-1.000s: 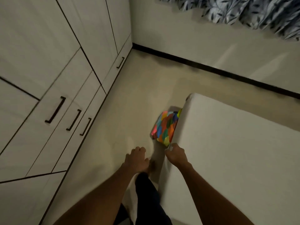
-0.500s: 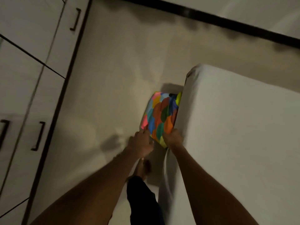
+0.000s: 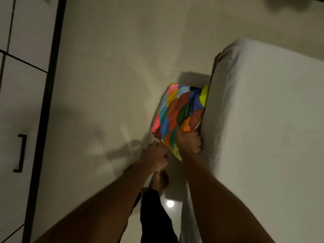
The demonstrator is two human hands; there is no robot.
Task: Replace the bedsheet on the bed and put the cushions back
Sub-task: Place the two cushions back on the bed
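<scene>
Beside the bed point(image 3: 273, 146), in the head view, the multicoloured cushion point(image 3: 180, 113) is seen standing on edge on the tiled floor point(image 3: 105, 85), leaned against the bed's side. A pale bedsheet point(image 3: 233, 81) is spread over the bed's top and side and appears already fitted. The step in hand is therefore judged to be the return of the cushions, with this one being taken up from the floor.

The cushion's near lower edge is gripped by the right hand point(image 3: 188, 142), with fingers curled round the fabric close against the bed. The left hand point(image 3: 154, 156) is held just beside the cushion's near corner, with fingertips at its edge and the other fingers loosely curled. Whether anything is held by it cannot be told. Both forearms are stretched forward and down, the right along the bed's side. A bare foot point(image 3: 159, 179) is seen below the left hand.

The next move is judged to call for a firm hold, a lift clear of the bed's side and a placing on top.
</scene>
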